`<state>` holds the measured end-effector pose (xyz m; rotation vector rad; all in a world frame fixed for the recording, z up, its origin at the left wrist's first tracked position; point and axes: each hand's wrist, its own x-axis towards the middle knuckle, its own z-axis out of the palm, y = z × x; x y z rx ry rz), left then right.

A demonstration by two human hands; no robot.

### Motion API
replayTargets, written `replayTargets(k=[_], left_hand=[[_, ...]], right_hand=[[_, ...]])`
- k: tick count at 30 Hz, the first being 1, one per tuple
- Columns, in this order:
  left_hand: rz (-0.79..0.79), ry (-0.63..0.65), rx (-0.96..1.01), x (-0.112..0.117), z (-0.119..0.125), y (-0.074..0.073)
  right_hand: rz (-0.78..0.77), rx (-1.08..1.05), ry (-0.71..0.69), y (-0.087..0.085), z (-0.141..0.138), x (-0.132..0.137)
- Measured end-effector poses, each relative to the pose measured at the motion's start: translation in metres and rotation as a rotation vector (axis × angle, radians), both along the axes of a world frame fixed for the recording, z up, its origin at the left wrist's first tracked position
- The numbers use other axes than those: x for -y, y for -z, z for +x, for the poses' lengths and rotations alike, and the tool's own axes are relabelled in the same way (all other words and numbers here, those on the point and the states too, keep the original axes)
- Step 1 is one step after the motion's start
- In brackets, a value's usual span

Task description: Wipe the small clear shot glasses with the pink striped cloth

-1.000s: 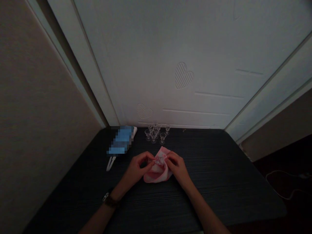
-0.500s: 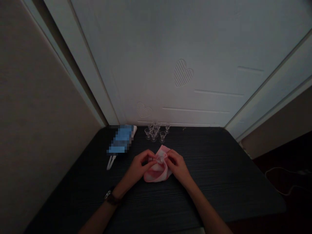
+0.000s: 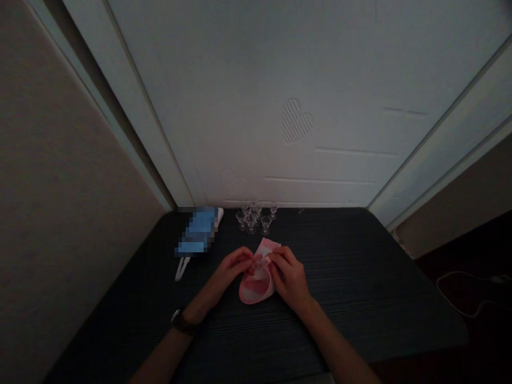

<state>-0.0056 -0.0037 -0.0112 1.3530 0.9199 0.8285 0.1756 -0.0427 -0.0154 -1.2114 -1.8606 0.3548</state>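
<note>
Between my two hands is a tiny clear stemmed glass point(image 3: 257, 263), partly hidden by fingers. My left hand point(image 3: 237, 261) pinches it from the left side. From the right, my right hand point(image 3: 288, 273) is closed on a pink and white cloth point(image 3: 255, 290), pressing a fold of it to the glass. The cloth's lower part hangs in a loose curve toward me. Just beyond the hands, several similar small glasses point(image 3: 250, 220) stand upright in a cluster on the dark table point(image 3: 352, 288).
Left of the glasses lies a device with a pixelated blue screen point(image 3: 200, 229), a white cable point(image 3: 182, 268) by its near end. A white panel with embossed hearts point(image 3: 298, 121) rises behind the table. Another white cord point(image 3: 460, 312) is off the right edge.
The cloth has shifted in my hands, its lower fold now opening downward. My right fingers have moved on the cloth at the glass, and my left fingers have turned slightly. The clustered glasses stay put.
</note>
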Motion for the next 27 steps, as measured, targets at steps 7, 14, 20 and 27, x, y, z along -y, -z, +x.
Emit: replayTargets(k=[7,14,20,27], left_hand=[[-0.001,0.026,-0.010,-0.003,-0.003,0.007],[0.045,-0.002,-0.014,-0.006,-0.004,0.014],[0.031,0.010,-0.038,-0.003,-0.002,0.008],[-0.002,0.000,-0.005,-0.001,-0.002,0.004]], right_hand=[[-0.070,-0.043,0.010,0.002,-0.001,-0.004],[-0.145,-0.017,0.031,0.008,-0.001,-0.010],[-0.010,-0.049,0.036,0.003,0.000,-0.002],[-0.019,-0.110,-0.005,-0.001,0.003,-0.004]])
